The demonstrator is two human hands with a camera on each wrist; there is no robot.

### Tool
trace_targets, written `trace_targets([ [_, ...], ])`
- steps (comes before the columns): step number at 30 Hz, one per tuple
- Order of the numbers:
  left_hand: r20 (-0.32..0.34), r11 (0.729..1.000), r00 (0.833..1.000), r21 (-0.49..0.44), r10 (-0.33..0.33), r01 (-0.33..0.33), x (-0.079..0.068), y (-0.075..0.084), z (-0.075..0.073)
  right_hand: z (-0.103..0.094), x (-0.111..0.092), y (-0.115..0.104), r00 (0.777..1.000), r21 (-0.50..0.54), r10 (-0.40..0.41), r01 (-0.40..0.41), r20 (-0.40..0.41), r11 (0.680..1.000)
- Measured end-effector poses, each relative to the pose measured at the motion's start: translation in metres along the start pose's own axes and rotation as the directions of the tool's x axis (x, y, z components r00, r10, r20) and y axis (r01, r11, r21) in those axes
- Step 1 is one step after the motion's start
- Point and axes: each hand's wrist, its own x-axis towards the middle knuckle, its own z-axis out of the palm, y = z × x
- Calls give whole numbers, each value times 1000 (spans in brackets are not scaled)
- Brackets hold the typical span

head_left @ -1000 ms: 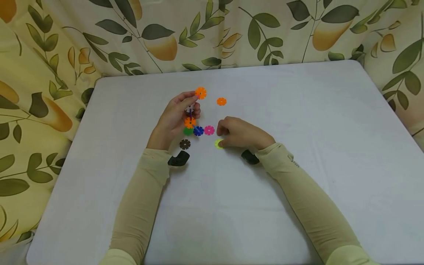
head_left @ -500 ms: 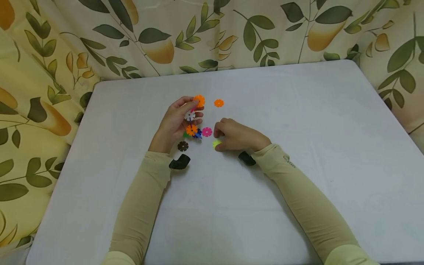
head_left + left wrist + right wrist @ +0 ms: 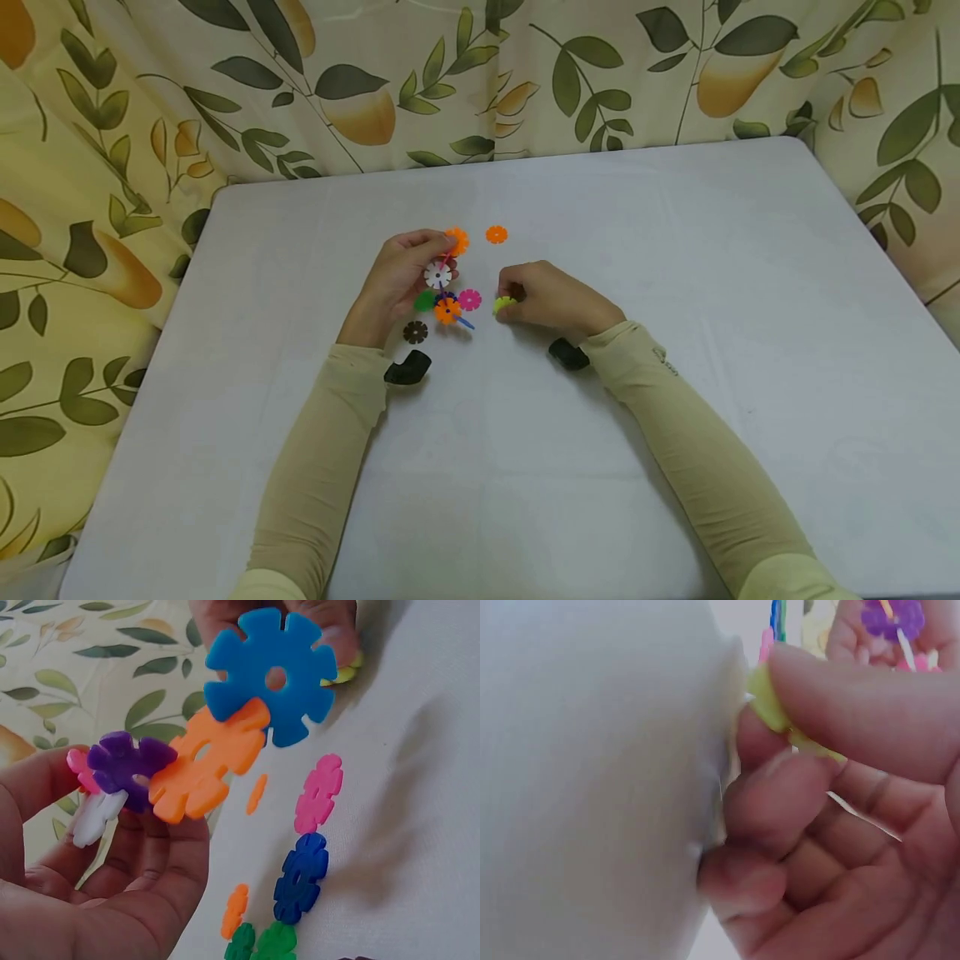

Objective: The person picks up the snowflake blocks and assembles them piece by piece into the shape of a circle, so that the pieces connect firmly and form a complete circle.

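Observation:
My left hand (image 3: 393, 279) holds a chain of interlocking notched plastic discs by its upper end, where an orange disc (image 3: 461, 240) shows at the fingertips. Below it follow pink, a white disc (image 3: 432, 272), a purple disc (image 3: 112, 761), another orange disc (image 3: 225, 769) and, at the free end, a light blue disc (image 3: 236, 660). My right hand (image 3: 562, 300) pinches a loose yellow disc (image 3: 767, 701) between thumb and index finger, close over the table to the right of the chain. Its other fingers are curled in below.
Loose discs lie on the white table (image 3: 600, 483): pink (image 3: 470, 292), dark blue (image 3: 311, 859), green (image 3: 423, 302), brown (image 3: 409, 332) and orange (image 3: 491, 235). A black device (image 3: 408, 368) sits at each wrist. A leaf-patterned curtain (image 3: 450, 108) hangs behind the table.
My right hand has picked up the yellow disc and shifted slightly right and away from me. My left hand has lowered the chain, and its free end has swung right.

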Motion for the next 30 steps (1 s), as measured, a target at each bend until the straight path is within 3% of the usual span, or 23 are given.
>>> trace_targets([
  [3, 8, 999, 1000, 43, -10, 9, 0, -2, 2, -4, -2, 6, 996, 30, -16, 19, -93, 999],
  [8, 17, 995, 1000, 99, -23, 22, 2, -4, 5, -10, -5, 7, 978, 98, 29, -9, -208, 995],
  [15, 27, 985, 998, 168, -48, 42, 1, -7, 7, -12, -3, 8, 965, 187, 58, -10, -254, 982],
  [22, 63, 984, 996, 171, -57, 46, 2, -8, 6, -12, -3, 4, 946, 281, 85, 6, -312, 960],
  [30, 90, 985, 995, 167, -49, 33, 2, -11, 6, -11, -2, 0, 934, 272, 20, 83, -356, 959],
])
